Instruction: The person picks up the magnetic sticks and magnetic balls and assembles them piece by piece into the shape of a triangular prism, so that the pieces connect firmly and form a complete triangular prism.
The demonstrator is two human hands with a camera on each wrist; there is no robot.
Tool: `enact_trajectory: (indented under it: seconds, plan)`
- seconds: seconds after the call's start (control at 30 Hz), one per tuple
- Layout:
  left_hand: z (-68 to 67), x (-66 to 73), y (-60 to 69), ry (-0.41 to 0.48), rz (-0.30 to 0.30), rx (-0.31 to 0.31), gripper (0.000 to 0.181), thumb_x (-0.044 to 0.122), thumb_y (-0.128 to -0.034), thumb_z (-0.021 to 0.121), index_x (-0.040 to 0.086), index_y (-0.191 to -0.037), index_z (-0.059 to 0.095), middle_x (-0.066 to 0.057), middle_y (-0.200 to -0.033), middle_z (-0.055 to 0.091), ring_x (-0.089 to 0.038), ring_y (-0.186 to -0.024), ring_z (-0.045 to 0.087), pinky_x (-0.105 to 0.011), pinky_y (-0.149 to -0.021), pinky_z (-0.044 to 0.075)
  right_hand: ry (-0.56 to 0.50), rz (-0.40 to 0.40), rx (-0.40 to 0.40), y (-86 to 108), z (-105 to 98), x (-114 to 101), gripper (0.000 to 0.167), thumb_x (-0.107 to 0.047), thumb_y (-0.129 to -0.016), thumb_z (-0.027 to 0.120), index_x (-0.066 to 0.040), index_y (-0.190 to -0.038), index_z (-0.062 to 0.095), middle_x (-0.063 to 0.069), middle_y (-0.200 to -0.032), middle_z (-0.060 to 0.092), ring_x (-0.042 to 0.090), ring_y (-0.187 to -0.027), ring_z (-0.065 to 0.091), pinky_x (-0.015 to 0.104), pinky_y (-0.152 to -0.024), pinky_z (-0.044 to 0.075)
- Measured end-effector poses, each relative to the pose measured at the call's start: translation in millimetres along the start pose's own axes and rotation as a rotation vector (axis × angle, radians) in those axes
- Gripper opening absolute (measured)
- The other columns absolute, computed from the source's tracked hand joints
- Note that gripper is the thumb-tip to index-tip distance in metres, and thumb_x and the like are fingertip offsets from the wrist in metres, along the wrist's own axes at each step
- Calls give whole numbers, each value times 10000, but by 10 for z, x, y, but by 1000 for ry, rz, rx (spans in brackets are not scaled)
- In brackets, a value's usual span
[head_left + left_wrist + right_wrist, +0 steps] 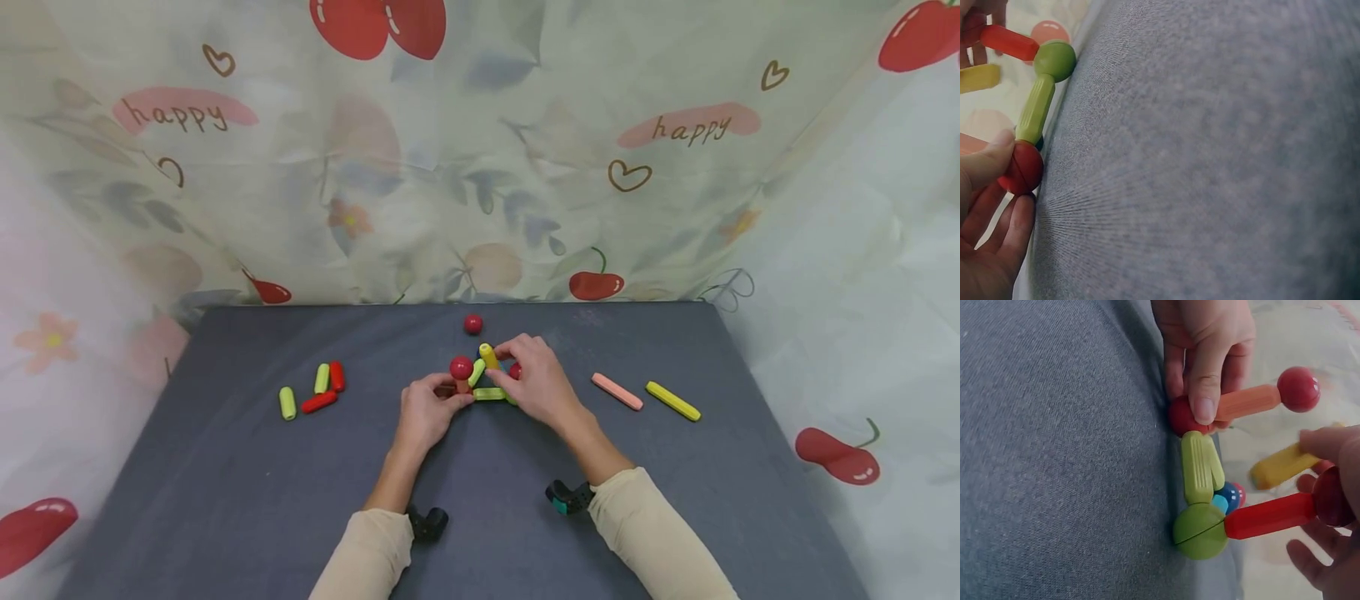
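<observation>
In the head view my left hand [426, 412] is at the near left corner of a small ball-and-rod frame. Its thumb and fingers pinch a red ball [1026, 167] at the base. From that ball an orange rod [1247, 403] rises to another red ball [1299, 389], and a light green rod [1196, 469] runs to a green ball [1200, 532]. A red rod [1269, 515] stands on the green ball, topped by a dark red ball [1332, 497]. My right hand [538, 382] pinches a tilted yellow rod [488, 357] beside this upright, its lower end free.
A loose red ball [473, 323] lies behind the frame. To the left are red rods [319, 402] and light green rods [287, 403]. A pink rod [617, 392] and a yellow rod [672, 402] lie on the right of the grey table [247, 500]. A patterned curtain [480, 167] hangs behind.
</observation>
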State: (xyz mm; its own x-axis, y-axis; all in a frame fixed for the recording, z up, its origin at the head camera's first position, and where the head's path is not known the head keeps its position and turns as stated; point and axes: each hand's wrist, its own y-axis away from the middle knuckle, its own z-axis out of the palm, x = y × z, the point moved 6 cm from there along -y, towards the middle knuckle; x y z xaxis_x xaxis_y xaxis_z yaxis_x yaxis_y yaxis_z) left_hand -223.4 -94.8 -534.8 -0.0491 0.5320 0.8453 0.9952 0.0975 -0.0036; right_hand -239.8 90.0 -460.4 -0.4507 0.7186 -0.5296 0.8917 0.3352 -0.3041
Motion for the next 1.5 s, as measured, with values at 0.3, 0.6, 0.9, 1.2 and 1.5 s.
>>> enact_trajectory:
  seconds: [0.3, 0.6, 0.9, 1.2, 1.5]
  plan:
    - [-7, 40, -26, -13, 20, 13, 340, 280, -784, 898, 134, -1072, 793, -59, -946, 799, -175, -856, 746, -391, -800, 595, 183, -40, -41, 38, 5, 4, 263, -277, -852, 844, -178, -1079, 755, 46, -1116, 624, 254, -993, 533, 422, -835, 455]
    - [18, 45, -17, -24, 14, 13, 326, 283, -798, 887, 143, -1076, 791, -52, -956, 795, -176, -860, 743, -395, -806, 598, 275, -35, -119, 4, 41, -35, 253, -324, -862, 831, -208, -1079, 776, 24, -1102, 644, 244, -1005, 537, 439, -879, 484]
    - [43, 27, 6, -27, 2, 40, 266, 284, -792, 893, 148, -996, 792, -41, -929, 784, -171, -836, 734, -394, -789, 597, 370, -83, -168, -13, 75, -80, 237, -340, -857, 834, -222, -1057, 787, 26, -1074, 636, 239, -976, 541, 451, -860, 499]
    - [78, 24, 29, -9, -1, 24, 269, 293, -801, 886, 159, -1014, 792, -34, -963, 781, -174, -879, 741, -401, -832, 601, -151, 137, -222, 120, 57, 290, 635, -331, -832, 856, -135, -1379, 599, 67, -1288, 583, 244, -1121, 546, 401, -927, 537]
    - [27, 22, 48, -6, 12, 46, 299, 281, -807, 880, 150, -1059, 785, -47, -983, 775, -182, -889, 746, -401, -838, 607, -391, 227, -186, 322, 359, 703, 269, -324, -954, 728, -149, -1158, 739, 48, -1138, 622, 171, -960, 576, 259, -840, 482]
